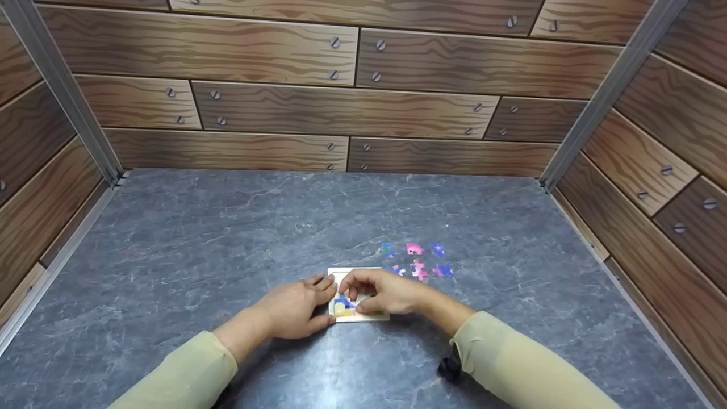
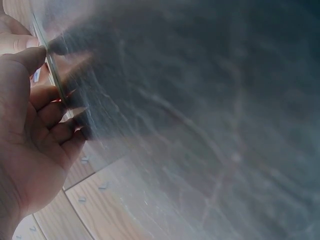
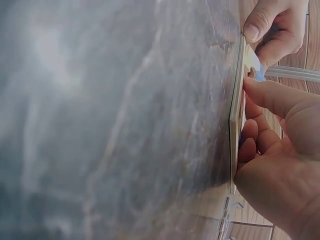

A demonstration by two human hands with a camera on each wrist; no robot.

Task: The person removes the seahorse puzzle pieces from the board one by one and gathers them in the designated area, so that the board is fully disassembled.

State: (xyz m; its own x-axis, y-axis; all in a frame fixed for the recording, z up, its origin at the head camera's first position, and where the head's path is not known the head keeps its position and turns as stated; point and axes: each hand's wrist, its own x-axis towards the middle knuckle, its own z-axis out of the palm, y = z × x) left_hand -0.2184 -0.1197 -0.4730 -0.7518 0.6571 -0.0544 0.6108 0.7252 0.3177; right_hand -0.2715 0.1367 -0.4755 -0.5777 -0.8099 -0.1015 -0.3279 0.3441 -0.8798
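A small jigsaw tray [image 1: 358, 319] with a pale frame lies on the table, blue and yellow pieces [image 1: 342, 304] in its lower left. My left hand [image 1: 298, 307] rests along the tray's left side, fingers fairly straight and thumb at the lower corner. My right hand [image 1: 392, 291] bends over the tray from the right, thumb and index finger curled down at a puzzle piece. In the right wrist view a white and blue puzzle piece [image 3: 256, 65] tilts up from the tray beside my right thumb [image 3: 265, 92]. My right fingertips hide part of the tray.
Several loose puzzle pieces lie to the upper right of the tray, among them a pink one [image 1: 414, 249], a blue one [image 1: 438, 250] and a pink-and-blue one [image 1: 443, 271]. Wood-patterned walls [image 1: 272, 108] enclose the grey marbled table [image 1: 227, 227] at the back and sides.
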